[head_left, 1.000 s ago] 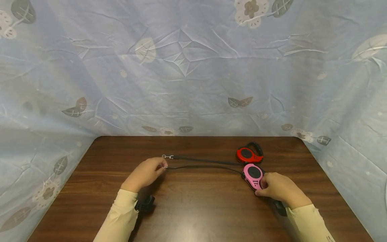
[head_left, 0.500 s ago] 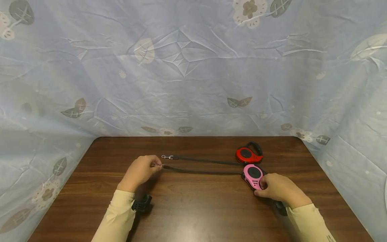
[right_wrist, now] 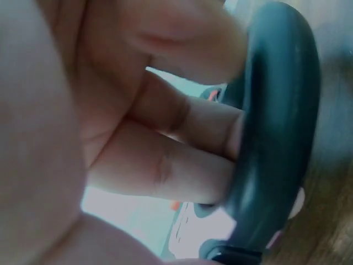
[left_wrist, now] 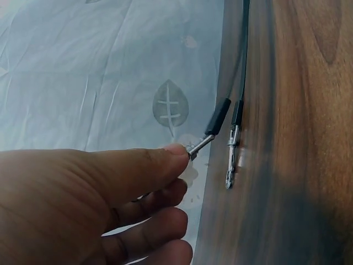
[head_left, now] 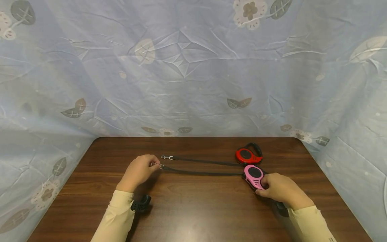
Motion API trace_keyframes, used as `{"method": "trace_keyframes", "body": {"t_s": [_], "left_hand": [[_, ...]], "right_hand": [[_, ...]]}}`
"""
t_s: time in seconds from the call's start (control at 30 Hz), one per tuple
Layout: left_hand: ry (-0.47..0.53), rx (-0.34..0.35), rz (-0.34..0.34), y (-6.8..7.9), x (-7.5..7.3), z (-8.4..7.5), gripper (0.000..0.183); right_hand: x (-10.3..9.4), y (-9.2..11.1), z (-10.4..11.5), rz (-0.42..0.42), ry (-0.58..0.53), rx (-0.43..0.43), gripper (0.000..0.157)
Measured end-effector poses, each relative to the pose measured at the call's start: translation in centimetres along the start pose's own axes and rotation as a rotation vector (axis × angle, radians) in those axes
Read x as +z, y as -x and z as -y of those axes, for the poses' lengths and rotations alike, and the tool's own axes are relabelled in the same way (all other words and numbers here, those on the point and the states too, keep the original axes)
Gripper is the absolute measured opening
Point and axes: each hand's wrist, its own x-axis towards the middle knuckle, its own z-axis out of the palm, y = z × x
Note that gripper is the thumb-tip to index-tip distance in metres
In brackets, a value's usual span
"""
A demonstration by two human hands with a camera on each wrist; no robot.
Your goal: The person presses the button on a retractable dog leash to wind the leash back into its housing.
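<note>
Near the table's left side my left hand [head_left: 136, 173] pinches the metal clip [left_wrist: 202, 146] of a black leash strap [head_left: 202, 173]. That strap runs right to a pink retractable dog leash [head_left: 254, 173] lying on the table. My right hand [head_left: 282, 189] holds the pink leash at its handle end; in the right wrist view several fingers reach through the black handle loop [right_wrist: 284, 121]. Behind the pink leash lies a red retractable leash [head_left: 245, 154] with a black handle. Its own strap [head_left: 208, 162] stretches left, ending in a silver clip [head_left: 167, 157] just beyond my left fingertips.
A brown wooden table [head_left: 193, 205] bears everything. Pale blue patterned cloth [head_left: 193, 84] hangs behind it and along both sides. The two straps lie close together, roughly side by side. A black wrist device [head_left: 141, 203] sits under my left wrist.
My left hand has moved slightly left with the clip, and the pink leash's strap has gone from curved to nearly straight. My right hand and the red leash have stayed put.
</note>
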Motion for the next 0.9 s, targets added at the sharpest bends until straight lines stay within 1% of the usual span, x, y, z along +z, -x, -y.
{"method": "trace_keyframes", "body": {"t_s": [0.1, 0.2, 0.27, 0.33, 0.43, 0.57, 0.6, 0.73, 0.9], "left_hand": [[0.001, -0.002, 0.012, -0.1, 0.0, -0.1, 0.006], [0.004, -0.001, 0.021, -0.1, 0.0, -0.1, 0.007], [0.009, 0.003, 0.017, -0.1, 0.0, -0.1, 0.007], [0.023, 0.003, 0.008, 0.0, -0.1, -0.1, 0.007], [0.061, -0.01, -0.014, 0.0, -0.2, 0.0, 0.01], [0.11, -0.044, -0.029, 0.1, -0.2, 0.0, 0.016], [0.117, -0.05, -0.032, 0.0, -0.3, 0.0, 0.016], [0.131, -0.057, -0.071, 0.0, -0.3, -0.1, 0.012], [0.136, -0.055, -0.128, -0.1, -0.3, -0.3, 0.007]], "right_hand": [[-0.2, 0.3, -0.1, -0.002, -0.018, -0.007, 0.036], [-0.7, 0.6, 0.0, 0.01, -0.081, -0.011, 0.035], [-1.1, 0.7, 0.0, 0.01, -0.119, -0.024, 0.035], [-1.4, 0.8, 0.1, 0.0, -0.134, -0.032, 0.036], [-1.6, 0.8, 0.0, -0.036, -0.115, -0.05, 0.034], [-2.0, 1.0, -0.2, -0.055, -0.098, -0.044, 0.029], [-2.1, 1.0, -0.2, -0.057, -0.096, -0.039, 0.028], [-2.5, 1.2, -0.1, -0.094, -0.093, -0.068, 0.023], [-2.8, 1.3, 0.0, -0.176, -0.098, -0.094, 0.025]]}}
